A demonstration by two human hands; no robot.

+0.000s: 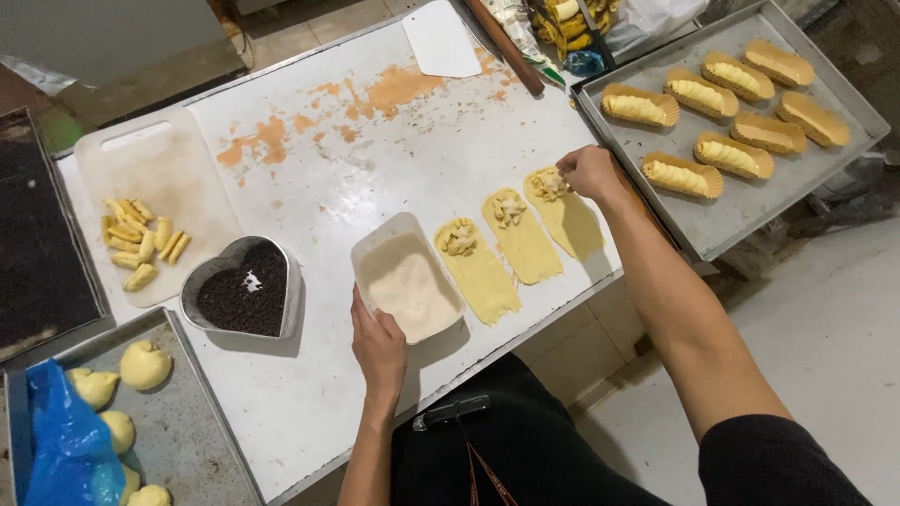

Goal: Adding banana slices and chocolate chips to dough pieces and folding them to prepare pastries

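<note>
Three flat dough strips on white table (375,159), side by side, each topped with filling at far end. Right hand (589,172): fingertips bunched, pinching filling on rightmost dough strip (567,215). Left hand (378,345): fingers spread against near edge of white tub (407,278) of pale crumbs. Heart-shaped tin (242,288) of dark sprinkles left of tub. Tray (741,201) of filled paper cases beyond right hand.
</note>
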